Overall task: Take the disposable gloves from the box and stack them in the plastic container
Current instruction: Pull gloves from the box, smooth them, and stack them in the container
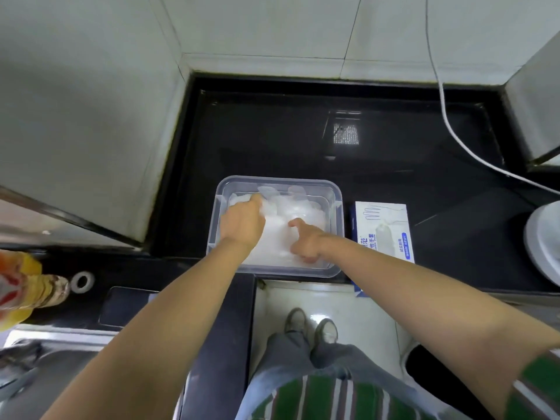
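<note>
With the left hand (242, 222), pressing on the far-left part of the disposable gloves (294, 207) inside the plastic container (338, 213), one finger stretched out. With the right hand (306, 242), apart from the left, reaching into the container's near-right corner, fingers curled downward; unclear whether pinching a glove or only pushing. Seemingly mid-stack: flattening a translucent white pile already covering most of the container's floor. Next, probably: lift clear, reach to the box (381, 231) just right of the container on the dark worktop (272, 131), draw out more gloves without disturbing the pile. Impossible to tell how full the box is.
</note>
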The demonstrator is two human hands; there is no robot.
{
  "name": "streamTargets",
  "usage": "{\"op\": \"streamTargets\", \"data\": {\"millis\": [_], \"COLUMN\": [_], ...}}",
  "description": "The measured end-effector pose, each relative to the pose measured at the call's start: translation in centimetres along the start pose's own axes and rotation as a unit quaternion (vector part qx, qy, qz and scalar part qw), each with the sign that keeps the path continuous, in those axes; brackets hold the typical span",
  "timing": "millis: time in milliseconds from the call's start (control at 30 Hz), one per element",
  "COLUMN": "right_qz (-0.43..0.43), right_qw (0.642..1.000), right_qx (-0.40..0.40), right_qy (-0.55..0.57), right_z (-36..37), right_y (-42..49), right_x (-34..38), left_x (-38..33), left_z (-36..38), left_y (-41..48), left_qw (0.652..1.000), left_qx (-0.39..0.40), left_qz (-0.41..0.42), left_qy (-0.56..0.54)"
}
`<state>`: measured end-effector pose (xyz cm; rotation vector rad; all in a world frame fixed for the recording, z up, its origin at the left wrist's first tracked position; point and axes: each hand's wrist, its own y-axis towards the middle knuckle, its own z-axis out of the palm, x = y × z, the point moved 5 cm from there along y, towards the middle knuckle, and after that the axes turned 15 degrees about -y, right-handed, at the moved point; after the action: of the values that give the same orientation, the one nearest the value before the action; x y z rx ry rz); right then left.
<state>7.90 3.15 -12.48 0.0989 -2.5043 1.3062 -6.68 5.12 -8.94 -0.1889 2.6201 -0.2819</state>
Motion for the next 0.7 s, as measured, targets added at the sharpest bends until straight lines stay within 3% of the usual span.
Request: {"op": "streamTargets", "data": {"millis": [67, 167, 200, 267, 333, 400, 433, 600, 700], "right_qz": [-0.004, 0.004, 0.008, 0.020, 0.028, 0.034, 0.028, 0.016, 0.025], "right_qw": [1.000, 0.999, 0.998, 0.992, 0.990, 0.991, 0.993, 0.999, 1.000], "right_qx": [-0.002, 0.004, 0.015, 0.031, 0.028, 0.038, 0.035, 0.031, 0.013], "right_qy": [-0.006, -0.041, -0.064, -0.124, -0.133, -0.124, -0.108, -0.021, -0.008], "right_z": [0.3, 0.4, 0.5, 0.7, 0.8, 1.0, 1.0, 0.8, 0.9], "right_y": [0.4, 0.8, 0.8, 1.1, 1.3, 1.5, 1.8, 1.4, 1.5], "right_x": [-0.1, 0.0, 0.1, -0.1, -0.4, -0.6, -0.8, -1.0, -1.0], "left_x": [-0.1, -3.5, -5.1, -7.8, -8.0, -5.8, -4.2, 2.7, 3.5], "left_z": [-1.3, -3.0, -3.3, -2.7, 0.2, 3.4, 4.3, 4.9, 5.7], "left_y": [-0.2, -1.6, -2.3, -3.0, -2.1, -1.2, -1.0, -0.3, -0.3], "left_qw": [0.998, 0.970, 0.958, 0.960, 0.990, 0.987, 0.980, 0.980, 0.974], "left_qx": [-0.056, -0.171, -0.179, -0.106, 0.036, 0.155, 0.179, 0.139, 0.170], "left_qz": [0.018, 0.173, 0.222, 0.247, 0.124, -0.028, -0.077, -0.139, -0.150], "left_qy": [-0.004, -0.004, -0.028, -0.072, -0.050, -0.041, -0.045, -0.012, 0.000]}}
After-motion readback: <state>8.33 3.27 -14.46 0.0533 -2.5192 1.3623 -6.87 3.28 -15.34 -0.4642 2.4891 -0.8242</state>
